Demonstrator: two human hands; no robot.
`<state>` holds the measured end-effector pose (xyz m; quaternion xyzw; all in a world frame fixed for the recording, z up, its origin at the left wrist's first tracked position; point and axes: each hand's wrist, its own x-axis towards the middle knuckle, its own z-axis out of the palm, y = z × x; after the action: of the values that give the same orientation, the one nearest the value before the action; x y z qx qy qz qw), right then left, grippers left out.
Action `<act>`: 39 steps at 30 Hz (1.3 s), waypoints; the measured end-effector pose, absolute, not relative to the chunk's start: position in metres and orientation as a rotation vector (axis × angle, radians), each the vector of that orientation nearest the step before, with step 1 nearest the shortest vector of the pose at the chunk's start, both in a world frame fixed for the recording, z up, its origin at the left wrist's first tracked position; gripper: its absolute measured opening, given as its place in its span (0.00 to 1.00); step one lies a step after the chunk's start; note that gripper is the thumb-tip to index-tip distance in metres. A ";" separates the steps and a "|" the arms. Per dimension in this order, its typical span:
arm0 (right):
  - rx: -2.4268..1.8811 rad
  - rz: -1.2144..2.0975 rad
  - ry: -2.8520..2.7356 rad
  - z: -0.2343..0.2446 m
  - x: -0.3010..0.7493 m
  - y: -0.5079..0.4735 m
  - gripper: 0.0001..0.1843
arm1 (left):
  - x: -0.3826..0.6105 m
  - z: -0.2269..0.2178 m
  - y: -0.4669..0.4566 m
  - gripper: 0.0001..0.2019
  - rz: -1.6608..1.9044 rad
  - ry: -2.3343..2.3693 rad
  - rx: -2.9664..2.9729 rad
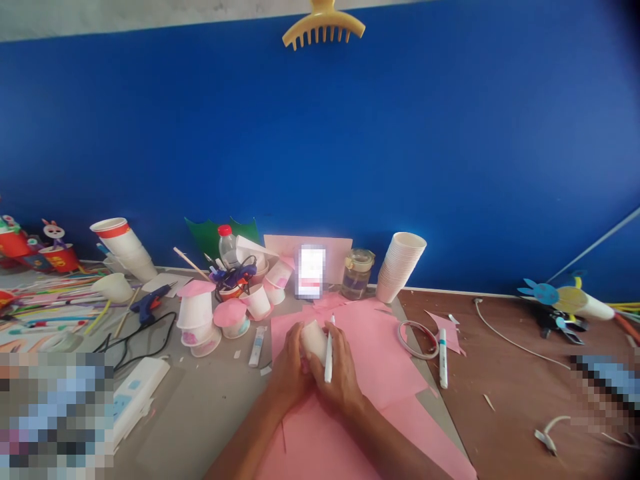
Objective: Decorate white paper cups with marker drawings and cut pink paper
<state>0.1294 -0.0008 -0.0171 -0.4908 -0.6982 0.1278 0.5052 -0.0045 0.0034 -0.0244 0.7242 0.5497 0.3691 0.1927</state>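
A small white paper cup (313, 341) is held between my two hands, tilted, over pink paper (380, 360). My left hand (289, 370) is closed around its left side. From the right, my right hand (345, 373) presses against the cup and also keeps a slim white marker pen (329, 360) between its fingers, pointing up and away. My palms hide much of the cup. Just left of my hands a white glue tube (257, 347) lies on the grey table. Beyond my fingers stands a phone (311, 270) with a lit, blurred screen.
Paper cups with pink tops (195, 307) stand to the left, near a blue glue gun (150, 303) and a power strip (137, 393). A cup stack (401, 267) and a glass jar (357, 273) are behind. Tape (419, 340) and another marker (443, 358) lie right.
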 end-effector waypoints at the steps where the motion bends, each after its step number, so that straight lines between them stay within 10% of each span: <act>1: -1.184 0.312 -1.682 -0.017 0.129 -0.001 0.29 | -0.005 -0.024 0.004 0.33 1.032 1.538 2.021; 39: -1.144 0.187 -1.502 -0.015 0.136 0.007 0.28 | -0.009 -0.029 0.010 0.27 1.019 1.698 2.051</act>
<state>0.1357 0.0066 -0.0151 -0.4901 -0.6431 0.0802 0.5829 -0.0085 0.0104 -0.0286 0.7118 0.5893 0.3536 0.1450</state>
